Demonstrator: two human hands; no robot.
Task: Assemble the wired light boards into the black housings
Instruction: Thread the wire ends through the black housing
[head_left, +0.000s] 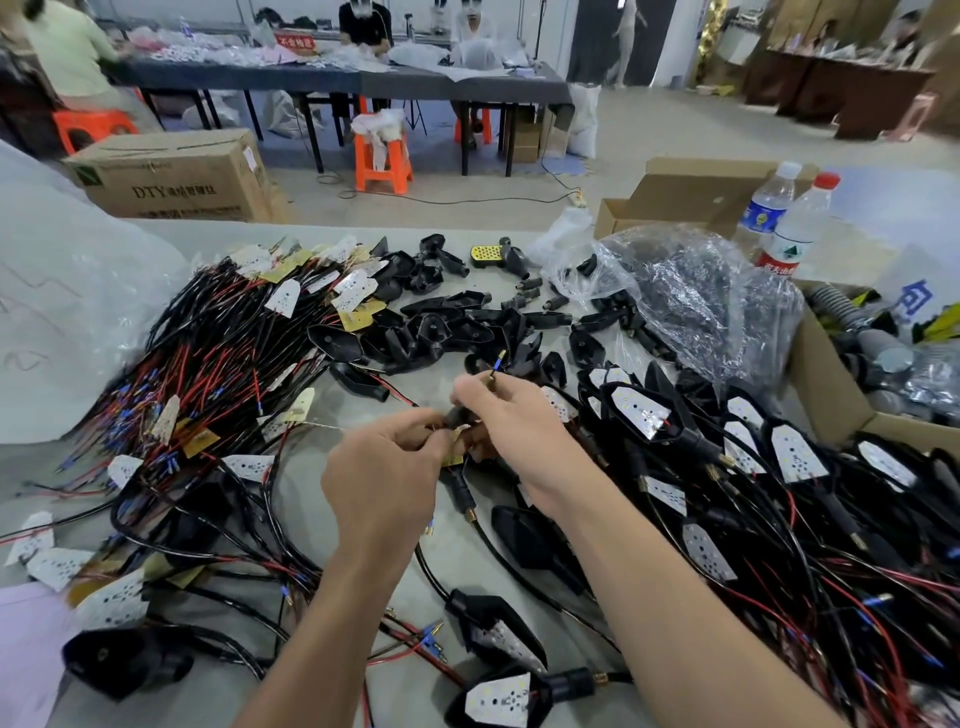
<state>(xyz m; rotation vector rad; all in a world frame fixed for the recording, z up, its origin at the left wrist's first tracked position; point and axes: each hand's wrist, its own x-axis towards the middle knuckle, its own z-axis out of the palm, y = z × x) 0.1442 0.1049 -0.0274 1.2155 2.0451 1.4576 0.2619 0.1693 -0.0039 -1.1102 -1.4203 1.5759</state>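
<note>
Both hands meet at the table's middle. My left hand (387, 467) pinches a wired light board, whose yellowish edge (453, 459) shows below its fingers. My right hand (511, 415) grips a black housing (457, 415), mostly hidden by the fingers, and a wire with a blue-sleeved brass tip (496, 366) sticks up past that hand. A heap of loose wired boards (208, 353) lies to the left. Empty black housings (447, 322) are piled behind the hands. Assembled units (644, 415) with white boards seated in housings spread to the right and in front (498, 696).
A crumpled clear bag (691, 291) holds more housings at the right. Two water bottles (779, 223) and open cardboard boxes (826, 395) stand at the right edge. A big translucent bag (62, 312) fills the left. People work at a far table (311, 78).
</note>
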